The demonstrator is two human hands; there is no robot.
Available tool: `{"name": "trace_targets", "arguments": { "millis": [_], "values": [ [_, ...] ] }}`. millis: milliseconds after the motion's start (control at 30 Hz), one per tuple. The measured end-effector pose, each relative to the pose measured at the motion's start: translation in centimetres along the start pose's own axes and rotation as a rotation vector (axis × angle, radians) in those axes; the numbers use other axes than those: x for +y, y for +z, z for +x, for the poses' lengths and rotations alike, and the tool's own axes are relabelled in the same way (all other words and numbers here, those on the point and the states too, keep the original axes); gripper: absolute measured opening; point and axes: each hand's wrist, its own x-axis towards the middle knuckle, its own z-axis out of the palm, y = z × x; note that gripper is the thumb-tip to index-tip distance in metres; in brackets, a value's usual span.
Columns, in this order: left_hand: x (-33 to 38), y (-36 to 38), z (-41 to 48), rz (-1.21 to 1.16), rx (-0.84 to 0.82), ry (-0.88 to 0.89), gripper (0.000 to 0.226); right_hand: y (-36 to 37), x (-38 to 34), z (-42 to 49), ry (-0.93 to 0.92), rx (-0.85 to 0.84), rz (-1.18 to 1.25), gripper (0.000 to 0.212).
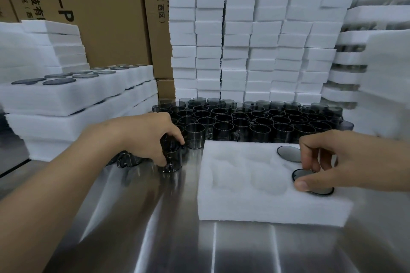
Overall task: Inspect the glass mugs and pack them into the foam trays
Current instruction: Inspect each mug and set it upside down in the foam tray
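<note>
head | left hand grips mug | right hand seats mug in tray

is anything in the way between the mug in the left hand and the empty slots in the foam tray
Nothing visible. The left hand grips a mug on the steel table, just left of the foam tray. Bare tabletop lies between, and the nearest pockets look empty.

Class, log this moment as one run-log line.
left hand: gripping dark glass mug | right hand: seating mug in white foam tray | tray: two filled
</note>
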Motion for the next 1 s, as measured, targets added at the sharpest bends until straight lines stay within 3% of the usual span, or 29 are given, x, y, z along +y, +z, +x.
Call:
{"name": "trace_targets", "arguments": {
  "millis": [200,400,500,633,833,1000],
  "values": [
    [0.5,0.2,0.0,-0.138,0.183,0.080,0.053,0.0,-0.4,-0.1,-0.004,0.001,0.012,0.079],
    [3.2,0.8,0.2,-0.277,0.839,0.173,0.055,0.1,-0.7,-0.1,0.005,0.004,0.011,0.078],
    [4.6,1.2,0.2,-0.342,1.072,0.250,0.063,0.1,-0.9,-0.2,0.007,0.009,0.006,0.080],
    [5.8,1.3,-0.1,-0.353,1.291,0.315,0.055,0.0,-1.1,-0.2,0.018,0.008,0.010,0.079],
    [6.4,1.4,-0.2,-0.335,1.352,0.391,0.054,0.2,-1.1,-0.2,0.029,0.017,0.008,0.079],
    [6.9,1.4,-0.1,-0.972,0.968,0.410,0.061,0.2,-1.0,-0.1,0.023,0.041,0.005,0.079]
  ]
}}
